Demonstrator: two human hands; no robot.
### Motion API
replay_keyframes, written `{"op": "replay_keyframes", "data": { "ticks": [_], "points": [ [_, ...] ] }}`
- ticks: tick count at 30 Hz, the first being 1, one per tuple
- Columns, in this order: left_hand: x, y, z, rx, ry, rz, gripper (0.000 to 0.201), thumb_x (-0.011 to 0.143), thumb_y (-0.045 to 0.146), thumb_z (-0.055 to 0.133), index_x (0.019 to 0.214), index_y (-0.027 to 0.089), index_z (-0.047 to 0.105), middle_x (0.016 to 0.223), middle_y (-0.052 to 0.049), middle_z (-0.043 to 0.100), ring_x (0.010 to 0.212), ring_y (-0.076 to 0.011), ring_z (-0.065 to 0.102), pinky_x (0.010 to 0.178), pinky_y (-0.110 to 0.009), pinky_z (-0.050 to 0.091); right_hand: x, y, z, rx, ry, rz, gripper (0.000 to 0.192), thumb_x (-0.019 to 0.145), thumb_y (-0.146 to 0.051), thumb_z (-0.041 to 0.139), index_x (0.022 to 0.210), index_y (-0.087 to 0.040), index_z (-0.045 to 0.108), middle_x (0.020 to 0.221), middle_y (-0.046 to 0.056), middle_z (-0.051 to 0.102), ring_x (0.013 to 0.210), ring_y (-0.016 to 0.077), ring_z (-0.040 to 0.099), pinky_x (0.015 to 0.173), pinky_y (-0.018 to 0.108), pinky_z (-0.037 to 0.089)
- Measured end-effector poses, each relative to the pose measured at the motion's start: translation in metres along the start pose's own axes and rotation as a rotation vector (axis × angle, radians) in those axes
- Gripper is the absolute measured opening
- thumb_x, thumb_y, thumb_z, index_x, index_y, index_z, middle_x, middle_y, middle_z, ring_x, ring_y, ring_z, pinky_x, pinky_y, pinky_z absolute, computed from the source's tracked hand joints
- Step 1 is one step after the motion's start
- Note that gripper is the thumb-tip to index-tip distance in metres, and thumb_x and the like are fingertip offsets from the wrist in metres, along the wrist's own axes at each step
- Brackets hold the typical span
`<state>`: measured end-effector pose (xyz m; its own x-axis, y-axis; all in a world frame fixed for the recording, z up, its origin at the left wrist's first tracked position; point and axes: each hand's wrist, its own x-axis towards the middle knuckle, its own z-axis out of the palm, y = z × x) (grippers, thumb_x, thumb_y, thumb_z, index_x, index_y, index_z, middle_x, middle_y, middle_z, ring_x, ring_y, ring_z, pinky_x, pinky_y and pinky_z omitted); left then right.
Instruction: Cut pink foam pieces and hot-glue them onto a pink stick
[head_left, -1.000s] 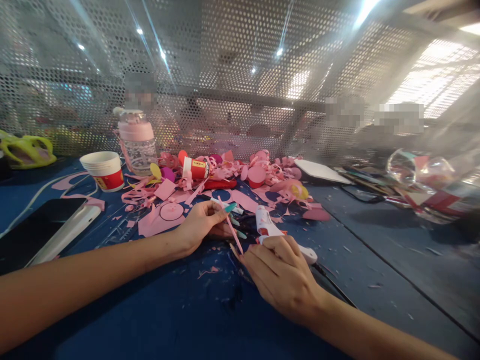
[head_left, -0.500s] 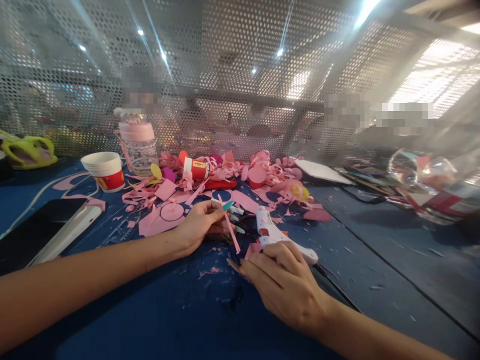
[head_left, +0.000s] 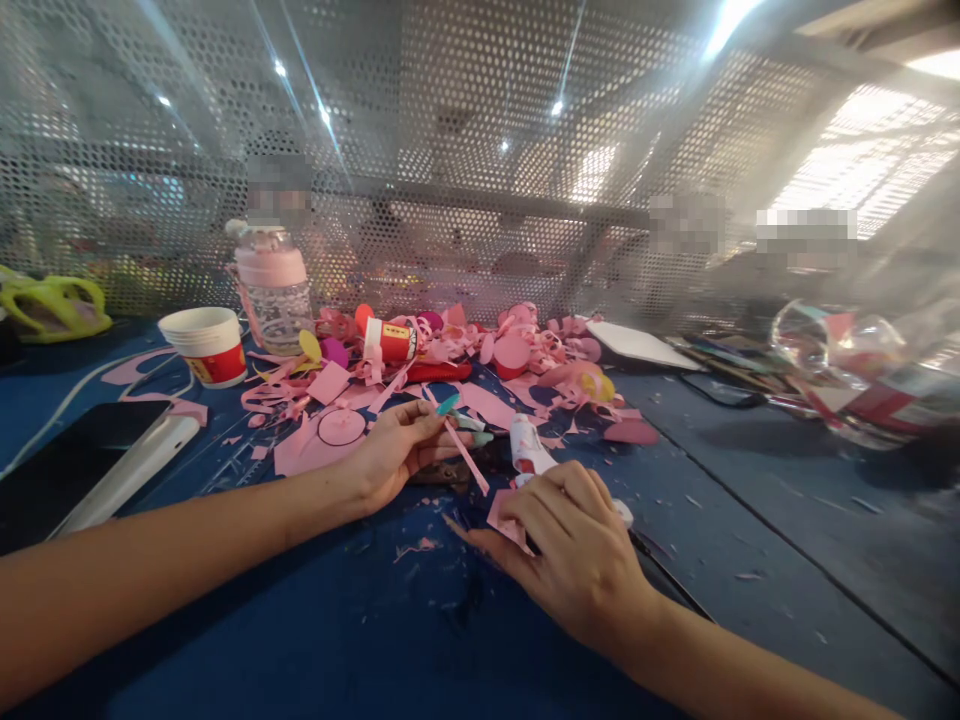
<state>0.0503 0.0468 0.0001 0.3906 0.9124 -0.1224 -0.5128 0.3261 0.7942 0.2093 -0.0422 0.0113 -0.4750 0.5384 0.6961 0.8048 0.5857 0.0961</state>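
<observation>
My left hand (head_left: 409,450), with long teal nails, pinches a narrow pink strip (head_left: 466,457) between thumb and fingers. The strip slants down to the right, its lower end free above the table. My right hand (head_left: 574,555) is curled around a small pink piece (head_left: 507,515); its fingertips lie against the piece and the thumb is stretched out below. Just behind the right hand lies a white glue gun (head_left: 527,447), its body partly covered by the fingers. A dark object (head_left: 442,474) lies under my left fingers, mostly hidden.
Pink scraps (head_left: 341,425) cover the table's middle, with a tipped red-and-white paper cup (head_left: 390,341) among them. At left are upright paper cups (head_left: 214,360), a pink-lidded bottle (head_left: 274,290) and a phone (head_left: 82,450). Clear plastic packaging (head_left: 862,370) lies right. A perforated metal screen (head_left: 465,150) stands behind.
My right thumb has moved away from the fingers, showing more of the small pink piece. The right hand now covers more of the glue gun. The left hand still holds the strip, slightly shifted.
</observation>
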Motion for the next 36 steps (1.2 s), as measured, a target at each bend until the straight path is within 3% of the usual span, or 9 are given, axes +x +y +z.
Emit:
{"op": "replay_keyframes", "data": {
  "ticks": [5, 11, 16, 21, 36],
  "points": [
    [-0.0056, 0.0001, 0.0043, -0.09, -0.059, -0.035, 0.014, 0.074, 0.002, 0.055, 0.072, 0.014, 0.049, 0.068, 0.0, 0.064, 0.07, -0.0151, 0.067, 0.059, -0.021, 0.055, 0.002, 0.0028, -0.0001, 0.181, 0.083, 0.181, 0.017, 0.077, -0.034, 0.057, 0.072, -0.018, 0.056, 0.061, 0.001, 0.057, 0.064, 0.0145, 0.049, 0.06, 0.027, 0.038],
    [-0.0068, 0.0014, 0.0064, -0.101, -0.055, -0.057, 0.017, 0.076, 0.0, 0.052, 0.069, 0.015, 0.046, 0.07, 0.0, 0.065, 0.071, -0.0149, 0.067, 0.061, -0.022, 0.055, 0.0019, 0.0033, -0.001, 0.308, 0.104, 0.272, 0.011, 0.076, -0.02, 0.058, 0.066, -0.019, 0.054, 0.058, -0.001, 0.056, 0.062, 0.0131, 0.048, 0.056, 0.025, 0.039],
    [-0.0056, 0.0015, 0.0067, -0.124, -0.038, -0.062, 0.019, 0.079, -0.001, 0.046, 0.067, 0.015, 0.045, 0.066, -0.001, 0.065, 0.069, -0.0141, 0.066, 0.064, -0.023, 0.055, 0.0014, 0.0036, -0.0002, 0.366, 0.107, 0.358, 0.015, 0.075, -0.019, 0.058, 0.061, -0.019, 0.054, 0.054, -0.001, 0.054, 0.06, 0.0136, 0.048, 0.055, 0.026, 0.04],
    [-0.0059, 0.0018, 0.0058, -0.109, -0.049, -0.066, 0.016, 0.077, 0.0, 0.05, 0.076, 0.015, 0.049, 0.068, 0.0, 0.065, 0.069, -0.014, 0.066, 0.063, -0.022, 0.055, 0.002, 0.0026, -0.0005, 0.392, 0.124, 0.346, 0.018, 0.074, -0.016, 0.057, 0.057, -0.019, 0.053, 0.051, -0.001, 0.053, 0.059, 0.0132, 0.046, 0.054, 0.026, 0.04],
    [-0.0053, 0.0003, 0.0036, -0.176, -0.134, -0.065, 0.018, 0.076, -0.003, 0.048, 0.067, 0.012, 0.047, 0.067, -0.002, 0.064, 0.068, -0.015, 0.067, 0.058, -0.021, 0.056, 0.0026, 0.0034, -0.0003, 0.347, 0.074, 0.246, 0.023, 0.073, -0.013, 0.058, 0.054, -0.017, 0.047, 0.05, -0.002, 0.049, 0.058, 0.0113, 0.043, 0.054, 0.023, 0.038]
  ]
}}
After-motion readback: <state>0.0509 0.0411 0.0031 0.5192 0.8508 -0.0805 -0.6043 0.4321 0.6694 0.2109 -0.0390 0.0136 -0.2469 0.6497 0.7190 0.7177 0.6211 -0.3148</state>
